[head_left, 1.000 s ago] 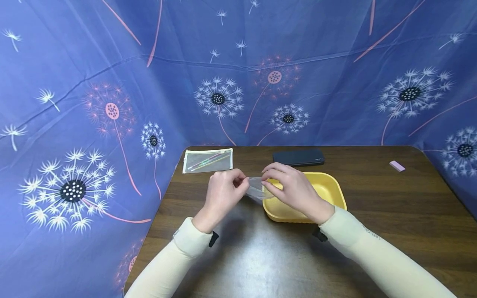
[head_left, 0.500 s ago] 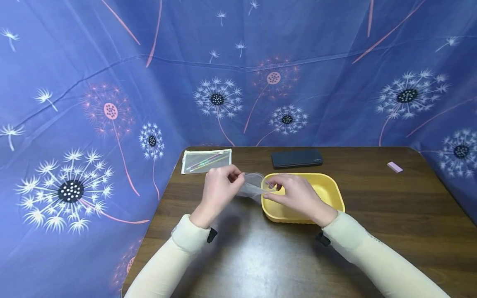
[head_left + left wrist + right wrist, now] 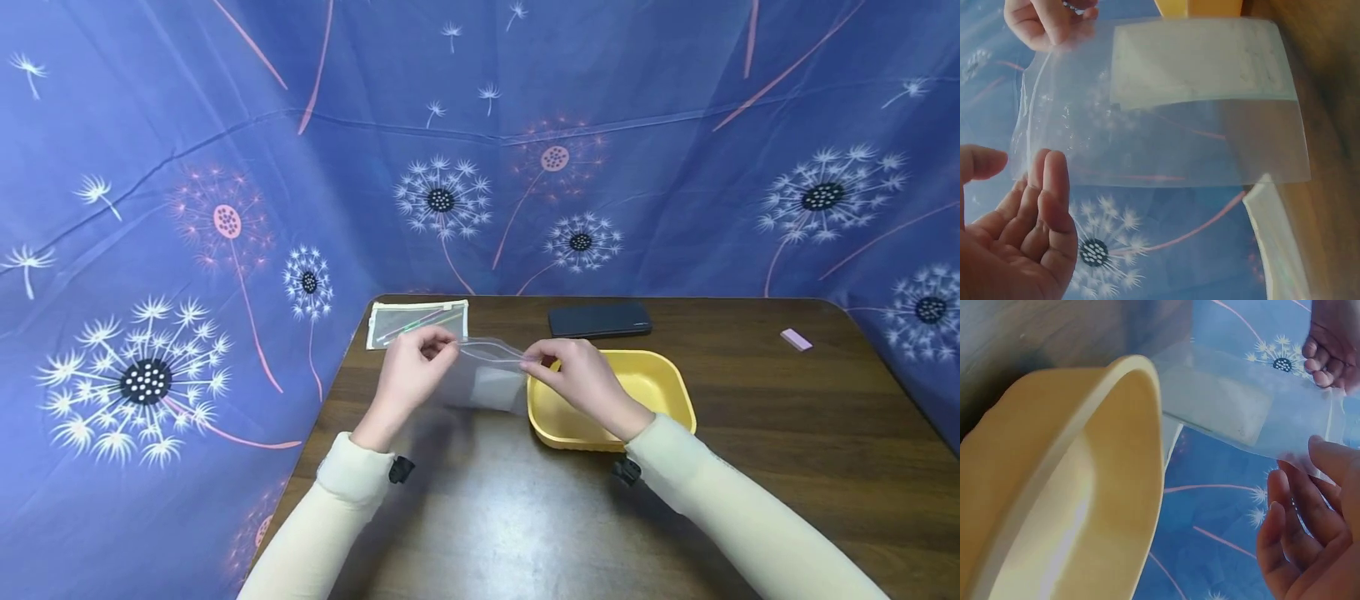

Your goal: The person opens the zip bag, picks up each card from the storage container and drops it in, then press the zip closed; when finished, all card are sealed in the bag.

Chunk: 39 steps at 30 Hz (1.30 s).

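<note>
A clear plastic zip bag (image 3: 459, 385) hangs between my two hands, its mouth up and bowed slightly apart. Inside it lies a flat whitish rectangle (image 3: 1200, 62), toward the right-hand side of the bag. My left hand (image 3: 408, 373) pinches the mouth at the left corner. At the opposite corner, my right hand (image 3: 583, 382) holds the rim between thumb and fingers. The right wrist view shows the bag (image 3: 1291, 422) stretched from one hand to the other. Just beneath and beyond my right hand stands a yellow tray (image 3: 667, 375), partly covered by that hand.
Behind my left hand lies a mesh zip pouch (image 3: 393, 315) with thin pencil-like sticks inside. A dark flat case (image 3: 600, 319) rests at the back of the wooden table (image 3: 765, 433). Far right is a small pink block (image 3: 796, 339). A patterned blue cloth hangs behind.
My hands have drawn apart, the left one moving leftward. The bag, bunched up before, is spread flat with the whitish rectangle showing. The right fingers have gone from inside the mouth to its corner.
</note>
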Each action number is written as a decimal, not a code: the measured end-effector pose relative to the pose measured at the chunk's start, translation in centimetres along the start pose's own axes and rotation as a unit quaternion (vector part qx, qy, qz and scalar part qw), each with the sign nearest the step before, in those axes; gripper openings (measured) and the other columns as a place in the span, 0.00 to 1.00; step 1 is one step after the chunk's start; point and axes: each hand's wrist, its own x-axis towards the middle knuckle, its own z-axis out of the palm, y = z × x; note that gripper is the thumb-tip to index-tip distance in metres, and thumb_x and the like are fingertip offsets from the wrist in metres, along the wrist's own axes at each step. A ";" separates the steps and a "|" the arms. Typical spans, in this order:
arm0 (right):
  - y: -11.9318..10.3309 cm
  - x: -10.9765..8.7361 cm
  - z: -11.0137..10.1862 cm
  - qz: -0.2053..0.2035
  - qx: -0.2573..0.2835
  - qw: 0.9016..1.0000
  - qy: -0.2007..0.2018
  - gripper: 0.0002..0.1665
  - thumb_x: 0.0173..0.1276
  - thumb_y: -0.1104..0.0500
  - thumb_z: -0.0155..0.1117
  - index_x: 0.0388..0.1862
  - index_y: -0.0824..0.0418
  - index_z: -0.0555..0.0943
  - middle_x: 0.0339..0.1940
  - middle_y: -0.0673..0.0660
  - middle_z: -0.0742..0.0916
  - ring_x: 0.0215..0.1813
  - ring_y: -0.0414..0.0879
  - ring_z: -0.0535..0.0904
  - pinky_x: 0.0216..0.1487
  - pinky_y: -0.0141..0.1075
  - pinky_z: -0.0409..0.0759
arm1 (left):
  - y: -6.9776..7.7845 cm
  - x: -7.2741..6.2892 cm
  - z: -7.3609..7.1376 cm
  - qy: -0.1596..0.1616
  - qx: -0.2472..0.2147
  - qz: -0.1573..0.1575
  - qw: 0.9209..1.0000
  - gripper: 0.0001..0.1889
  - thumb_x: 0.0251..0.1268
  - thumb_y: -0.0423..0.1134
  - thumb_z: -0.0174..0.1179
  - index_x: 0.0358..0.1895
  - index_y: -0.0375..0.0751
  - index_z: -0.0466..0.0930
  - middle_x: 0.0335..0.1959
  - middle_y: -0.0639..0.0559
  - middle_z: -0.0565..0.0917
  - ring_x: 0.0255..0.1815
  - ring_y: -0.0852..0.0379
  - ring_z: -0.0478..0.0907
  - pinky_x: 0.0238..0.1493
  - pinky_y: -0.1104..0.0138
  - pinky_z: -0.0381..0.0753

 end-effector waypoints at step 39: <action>-5.6 6.2 3.8 -0.107 -0.092 0.988 -0.063 0.14 0.67 0.52 0.76 0.49 0.55 0.89 0.42 0.48 0.90 0.42 0.42 0.85 0.42 0.43 0.83 | -4.1 -1.6 -0.5 0.000 -0.056 -0.012 0.998 0.01 0.66 0.33 0.70 0.37 0.39 0.88 0.31 0.54 0.87 0.25 0.57 0.73 0.29 0.69 0.70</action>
